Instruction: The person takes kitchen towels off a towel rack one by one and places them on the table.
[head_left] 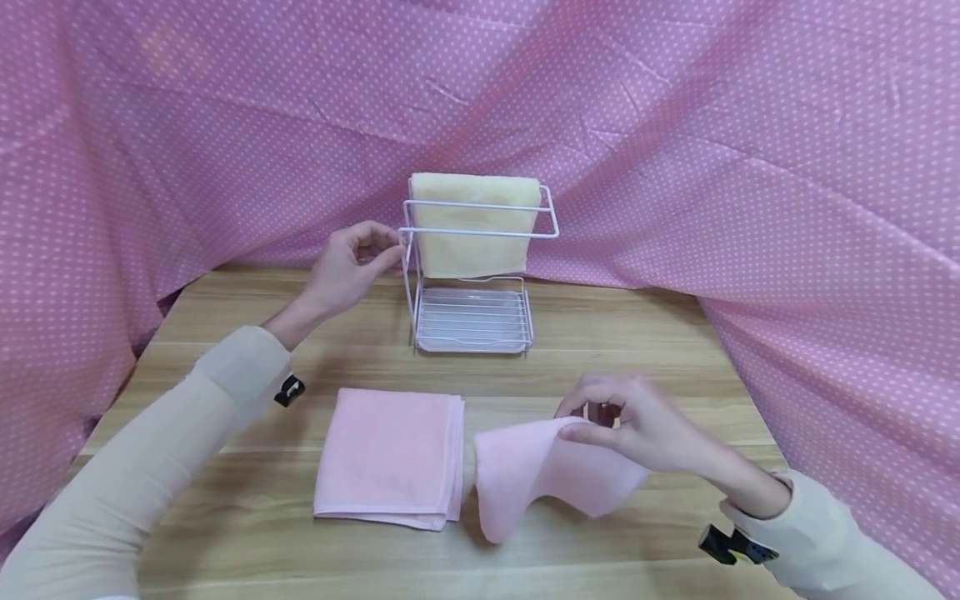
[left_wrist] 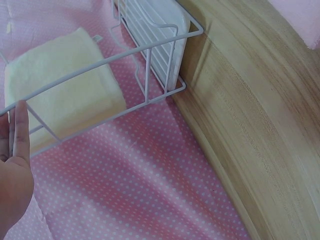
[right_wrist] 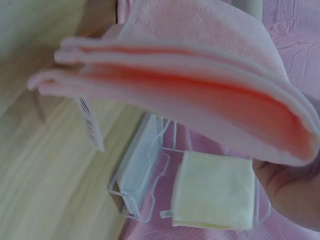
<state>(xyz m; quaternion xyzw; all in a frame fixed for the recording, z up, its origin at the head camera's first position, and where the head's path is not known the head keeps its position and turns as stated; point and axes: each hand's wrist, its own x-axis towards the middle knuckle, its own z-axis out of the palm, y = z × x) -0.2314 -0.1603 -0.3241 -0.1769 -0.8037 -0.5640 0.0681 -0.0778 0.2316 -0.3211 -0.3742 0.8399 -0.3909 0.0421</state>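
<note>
My left hand [head_left: 352, 265] pinches the left side wire of a white wire rack [head_left: 480, 233] with thumb and fingers. Over the rack's back bar hangs a pale yellow towel [head_left: 472, 257], folded. Nearer the front, my right hand [head_left: 643, 425] pinches a folded pink towel [head_left: 512, 467] by its upper edge, lifted so that its sides droop. Its open folds and a white label [right_wrist: 90, 124] show in the right wrist view. Left of it, a second pink towel [head_left: 386, 454] lies folded flat on the table. The left wrist view shows fingers [left_wrist: 21, 130] against the rack's wire.
At the rack's base sits a white slatted tray [head_left: 472, 321]. Everything stands on a wood-grain table [head_left: 622, 333]. Pink dotted cloth [head_left: 300, 125] drapes behind and along the sides. A small black device [head_left: 735, 546] is on the right cuff.
</note>
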